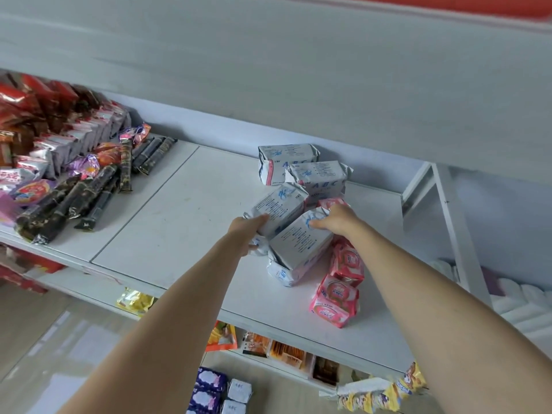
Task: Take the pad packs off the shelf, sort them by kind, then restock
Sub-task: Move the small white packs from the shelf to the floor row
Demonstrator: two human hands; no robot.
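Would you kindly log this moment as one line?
left hand: grips white pack | right hand: grips second white pack | pink packs: on shelf

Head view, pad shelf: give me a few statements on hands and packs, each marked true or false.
1. The left hand grips a white pack. True.
2. The right hand hangs free. False: it rests on another white pack.
3. The pink packs lie right of the white ones. True.
4. Two ABC packs sit at the shelf's front edge. False: they sit near the back wall.
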